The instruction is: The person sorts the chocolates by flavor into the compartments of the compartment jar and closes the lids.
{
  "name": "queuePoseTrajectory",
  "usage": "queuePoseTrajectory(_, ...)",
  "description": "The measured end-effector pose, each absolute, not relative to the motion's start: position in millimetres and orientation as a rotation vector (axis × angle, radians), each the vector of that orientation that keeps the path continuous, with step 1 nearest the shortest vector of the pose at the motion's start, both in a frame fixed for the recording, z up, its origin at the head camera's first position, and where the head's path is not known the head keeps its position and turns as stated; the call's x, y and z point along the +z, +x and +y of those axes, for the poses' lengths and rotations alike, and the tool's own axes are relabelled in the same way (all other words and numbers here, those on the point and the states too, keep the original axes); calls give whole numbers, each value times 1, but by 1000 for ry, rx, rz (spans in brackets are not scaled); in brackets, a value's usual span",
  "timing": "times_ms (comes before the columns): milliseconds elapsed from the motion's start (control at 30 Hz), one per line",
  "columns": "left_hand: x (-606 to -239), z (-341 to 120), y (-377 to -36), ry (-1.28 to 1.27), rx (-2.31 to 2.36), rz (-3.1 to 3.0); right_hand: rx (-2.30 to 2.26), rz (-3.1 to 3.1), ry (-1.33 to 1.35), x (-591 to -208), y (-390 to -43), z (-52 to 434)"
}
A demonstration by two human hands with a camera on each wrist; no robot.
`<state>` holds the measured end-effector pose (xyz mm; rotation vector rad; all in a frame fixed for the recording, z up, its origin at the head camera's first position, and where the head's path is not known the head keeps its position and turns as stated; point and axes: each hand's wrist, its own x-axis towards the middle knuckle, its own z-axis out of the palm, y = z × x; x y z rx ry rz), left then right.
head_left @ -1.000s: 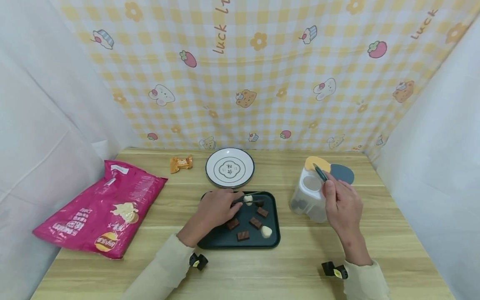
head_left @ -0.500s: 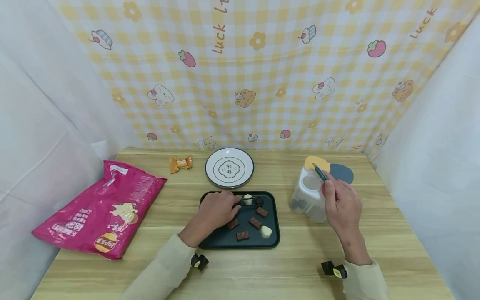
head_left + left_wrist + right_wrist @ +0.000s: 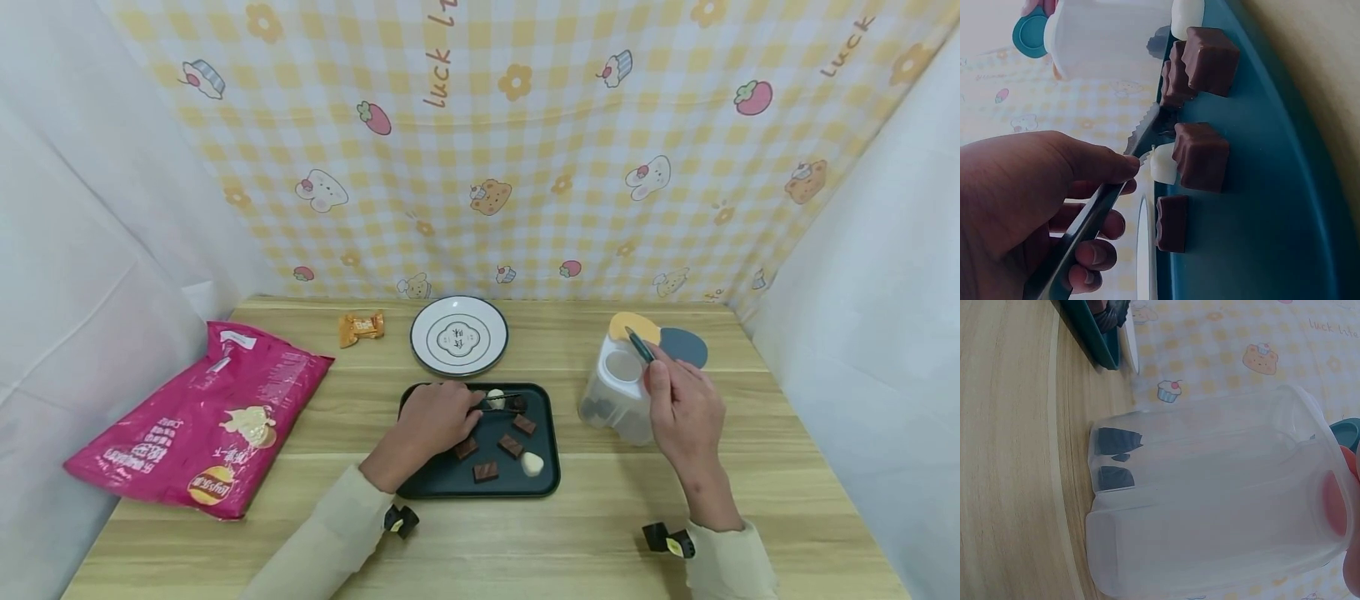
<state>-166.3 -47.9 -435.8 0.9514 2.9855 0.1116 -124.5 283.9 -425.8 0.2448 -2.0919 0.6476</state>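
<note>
Fingers (image 3: 450, 410) still grip tongs (image 3: 501, 402), barely shifted.

Translucent plastic container (image 3: 617, 392), wooden table (image 3: 570, 542)

Tray (image 3: 420, 487) at table (image 3: 570, 550) centre, with candies (image 3: 486, 472) on it; plate (image 3: 459, 336) behind the tray. Snack bag (image 3: 195, 417) at left, small packet (image 3: 362, 326) left of plate. Container (image 3: 618, 392) right of tray.

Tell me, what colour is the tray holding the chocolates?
Dark teal tray, clearest in the head view.
</note>
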Motion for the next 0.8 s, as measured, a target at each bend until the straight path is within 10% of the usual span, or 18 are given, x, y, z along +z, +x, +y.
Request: queuePoseTrajectory(800, -434, -46, -171, 1001, 105, 2972, 646, -2092, 229, -426, -125, 283)
